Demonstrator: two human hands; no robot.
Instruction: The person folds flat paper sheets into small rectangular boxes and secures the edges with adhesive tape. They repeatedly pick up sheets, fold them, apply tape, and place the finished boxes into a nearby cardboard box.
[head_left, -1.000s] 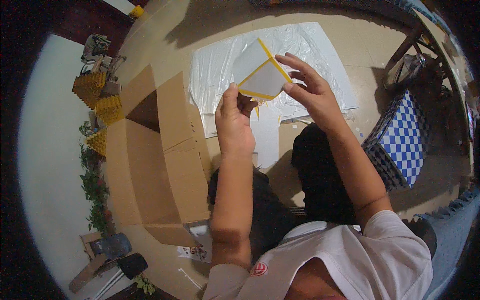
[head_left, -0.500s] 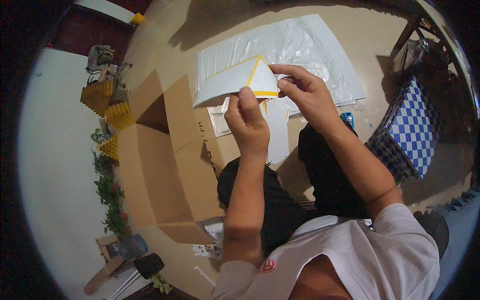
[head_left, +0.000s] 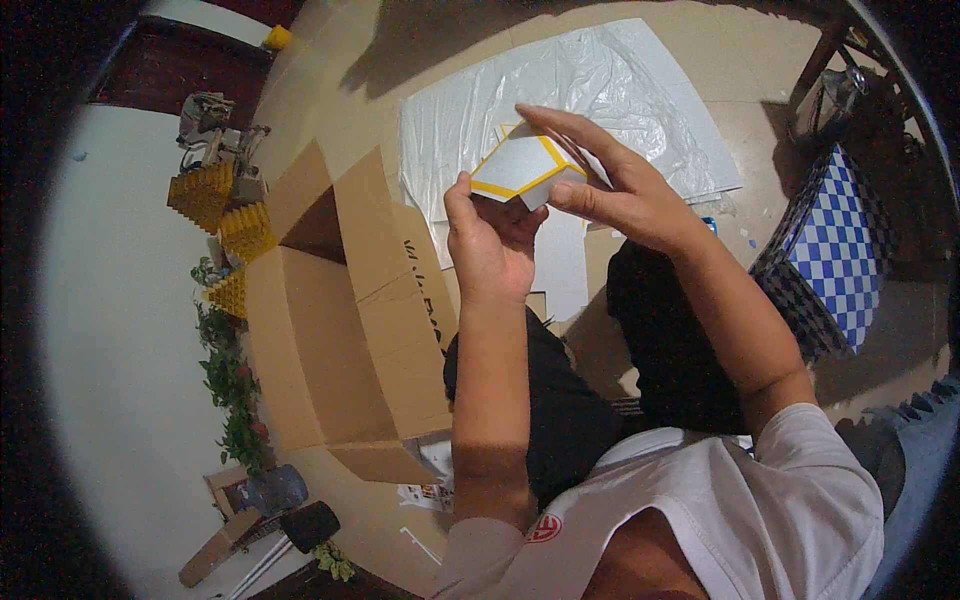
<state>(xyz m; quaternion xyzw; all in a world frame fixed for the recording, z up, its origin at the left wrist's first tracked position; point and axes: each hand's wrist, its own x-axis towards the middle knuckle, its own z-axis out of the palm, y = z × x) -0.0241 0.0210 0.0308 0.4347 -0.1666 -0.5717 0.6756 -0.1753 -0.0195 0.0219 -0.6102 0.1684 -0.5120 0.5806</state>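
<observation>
In front of me, raised above the floor, is a small folded white card piece (head_left: 522,166) with yellow edging along its folds. My left hand (head_left: 490,250) holds its lower left, thumb up at the left corner and the other fingers partly hidden underneath. From the right, my right hand (head_left: 635,195) grips the piece, its thumb on the near edge and its fingers stretched along the far side. Below and beyond lie large white sheets (head_left: 685,130) partly under clear crinkled plastic film (head_left: 560,75). Closer to my knees is a narrower white piece (head_left: 568,270).
An open brown cardboard box (head_left: 325,350) stands on the left, its flaps spread. To the right is a blue-and-white checkered item (head_left: 838,250). Along the left wall are yellow stacked pieces (head_left: 203,195), a trailing plant (head_left: 235,390) and a dark round container (head_left: 278,490).
The folded piece has been turned, so its yellow-edged end faces differently. My right hand has shifted around its right side, and my left thumb has moved to the left corner.
</observation>
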